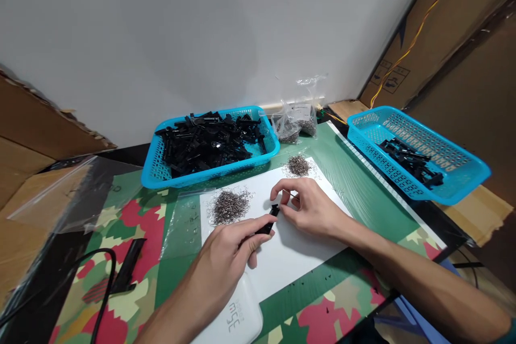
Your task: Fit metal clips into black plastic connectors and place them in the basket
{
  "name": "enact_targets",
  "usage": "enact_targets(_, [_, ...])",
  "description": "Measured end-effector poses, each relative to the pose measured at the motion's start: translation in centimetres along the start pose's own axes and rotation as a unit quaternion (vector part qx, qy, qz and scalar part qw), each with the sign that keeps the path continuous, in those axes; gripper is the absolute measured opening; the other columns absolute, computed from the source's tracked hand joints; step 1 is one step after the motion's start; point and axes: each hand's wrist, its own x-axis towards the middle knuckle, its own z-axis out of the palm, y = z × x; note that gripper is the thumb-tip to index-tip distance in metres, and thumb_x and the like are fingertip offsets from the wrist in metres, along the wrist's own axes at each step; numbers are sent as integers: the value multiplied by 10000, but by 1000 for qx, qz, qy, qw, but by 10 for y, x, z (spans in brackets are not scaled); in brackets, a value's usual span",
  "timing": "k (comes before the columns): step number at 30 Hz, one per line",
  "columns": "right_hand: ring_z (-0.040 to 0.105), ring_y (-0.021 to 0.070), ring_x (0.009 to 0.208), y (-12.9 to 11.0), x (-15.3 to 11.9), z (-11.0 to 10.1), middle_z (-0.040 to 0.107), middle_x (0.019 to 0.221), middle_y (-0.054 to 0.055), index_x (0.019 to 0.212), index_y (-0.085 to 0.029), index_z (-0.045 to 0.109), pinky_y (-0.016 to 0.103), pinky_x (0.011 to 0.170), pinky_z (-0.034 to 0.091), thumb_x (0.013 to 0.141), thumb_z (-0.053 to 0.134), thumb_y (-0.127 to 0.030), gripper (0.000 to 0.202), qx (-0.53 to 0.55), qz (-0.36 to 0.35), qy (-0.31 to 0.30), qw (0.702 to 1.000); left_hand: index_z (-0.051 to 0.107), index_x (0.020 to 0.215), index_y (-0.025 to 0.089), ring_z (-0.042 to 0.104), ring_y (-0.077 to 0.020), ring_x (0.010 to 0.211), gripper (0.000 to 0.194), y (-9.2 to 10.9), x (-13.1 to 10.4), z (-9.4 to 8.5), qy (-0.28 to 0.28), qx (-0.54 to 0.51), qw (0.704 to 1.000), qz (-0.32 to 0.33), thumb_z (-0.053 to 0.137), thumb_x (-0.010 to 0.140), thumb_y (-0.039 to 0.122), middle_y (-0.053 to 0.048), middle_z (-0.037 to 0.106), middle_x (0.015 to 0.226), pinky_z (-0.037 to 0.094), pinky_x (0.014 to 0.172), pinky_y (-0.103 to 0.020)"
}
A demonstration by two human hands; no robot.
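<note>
My left hand [237, 242] is closed around a small black plastic part [274, 209], thumb and fingers gripping its sides with its narrow end sticking out upward. Just to the right, my right hand [308, 204] is pinched close beside that end, a thin dark sliver showing at the fingertips, too small to name. Both hands are over a white sheet [290, 266]. A heap of small bent metal wire pieces, perhaps springs [231, 206], lies left of the hands. Beyond my right hand is a smaller heap of similar wire pieces [298, 165].
A blue basket [148, 172] full of black plastic parts stands behind; another blue basket [470, 174] at right holds fewer. Clear bags [302, 118] of metal pieces lean at the wall. A white power bank [242, 314], a black cable [108, 279] and a black piece [131, 263] lie in front.
</note>
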Motion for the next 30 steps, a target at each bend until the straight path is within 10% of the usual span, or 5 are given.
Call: enact_targets(30, [578,116,685,1,0,7,637,744,-35,787,-185,654,220,609,401,788,598,49,240,47,-5,17,999,723,1407,256,724,-251,896,489,0,1,-6,3,-61,995,-82,522,1049,521,-6,745,703,482,765,-315])
